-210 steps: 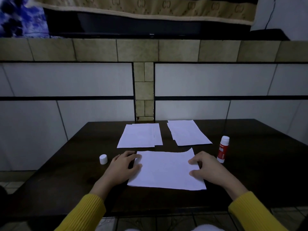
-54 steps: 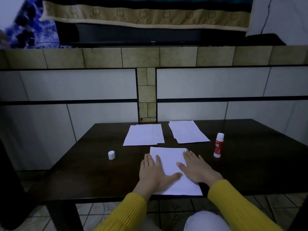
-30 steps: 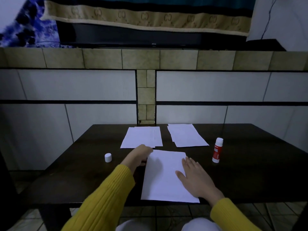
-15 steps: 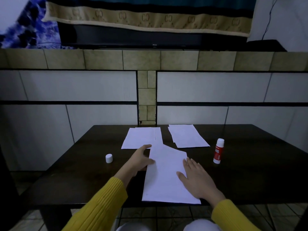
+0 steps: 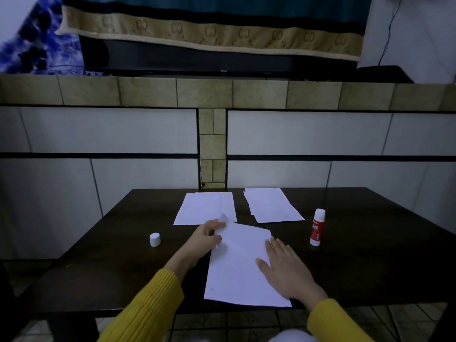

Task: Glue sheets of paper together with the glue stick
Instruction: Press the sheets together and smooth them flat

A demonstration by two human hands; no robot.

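While the left hand (image 5: 207,239) pinches the limp sheet (image 5: 240,265) by its far corner, the right hand (image 5: 286,270) lies flat on it; light, creasable.

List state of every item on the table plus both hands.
glue stick: upright, cap off
cap: standing on table, apart from stick
near sheet: flat, far-left corner lifted
left hand: pinches that lifted corner
right hand: flat, pressing the near sheet
left paper pile: flat, untouched
right paper pile: flat, untouched
table: dark
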